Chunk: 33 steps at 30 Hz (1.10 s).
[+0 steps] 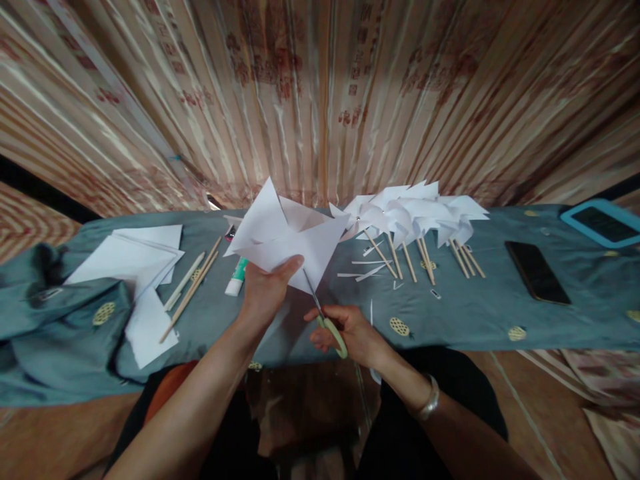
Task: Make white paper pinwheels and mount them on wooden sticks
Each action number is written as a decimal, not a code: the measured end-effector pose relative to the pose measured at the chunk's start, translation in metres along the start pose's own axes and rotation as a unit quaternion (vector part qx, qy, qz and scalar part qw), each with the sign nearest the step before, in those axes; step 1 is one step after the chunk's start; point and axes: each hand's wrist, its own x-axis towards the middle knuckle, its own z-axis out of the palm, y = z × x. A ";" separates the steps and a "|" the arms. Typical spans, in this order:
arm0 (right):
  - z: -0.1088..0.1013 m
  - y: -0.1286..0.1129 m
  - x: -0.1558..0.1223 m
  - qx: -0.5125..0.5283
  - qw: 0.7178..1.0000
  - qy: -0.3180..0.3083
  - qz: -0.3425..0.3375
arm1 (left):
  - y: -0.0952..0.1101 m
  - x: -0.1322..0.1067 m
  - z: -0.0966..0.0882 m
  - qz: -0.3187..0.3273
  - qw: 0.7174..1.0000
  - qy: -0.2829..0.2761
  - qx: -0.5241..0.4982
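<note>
My left hand (267,291) grips a folded white paper sheet (286,239) from below, thumb on its lower edge, holding it up above the grey-green cloth (465,313). My right hand (350,333) is closed round the green handles of a pair of scissors (327,320). Their blades point up and left and meet the lower edge of the paper. A metal bangle sits on my right wrist.
Finished white paper pinwheels on wooden sticks (420,220) lie behind and to the right. White sheets (133,263), loose sticks (193,287) and a glue tube (236,277) lie left. A black phone (537,271) and a blue-cased tablet (603,223) rest at right. Paper strips (370,267) are scattered.
</note>
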 end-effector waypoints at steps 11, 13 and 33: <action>0.002 0.002 0.000 0.007 1.000 0.029 -0.003 | -0.001 0.001 -0.001 0.008 1.000 -0.006 0.003; 0.002 0.000 0.000 0.013 0.999 0.033 0.001 | -0.001 0.001 -0.001 0.014 1.000 -0.016 -0.006; 0.000 -0.006 -0.001 -0.004 0.999 0.046 -0.003 | -0.001 -0.004 -0.001 -0.016 0.998 -0.051 -0.017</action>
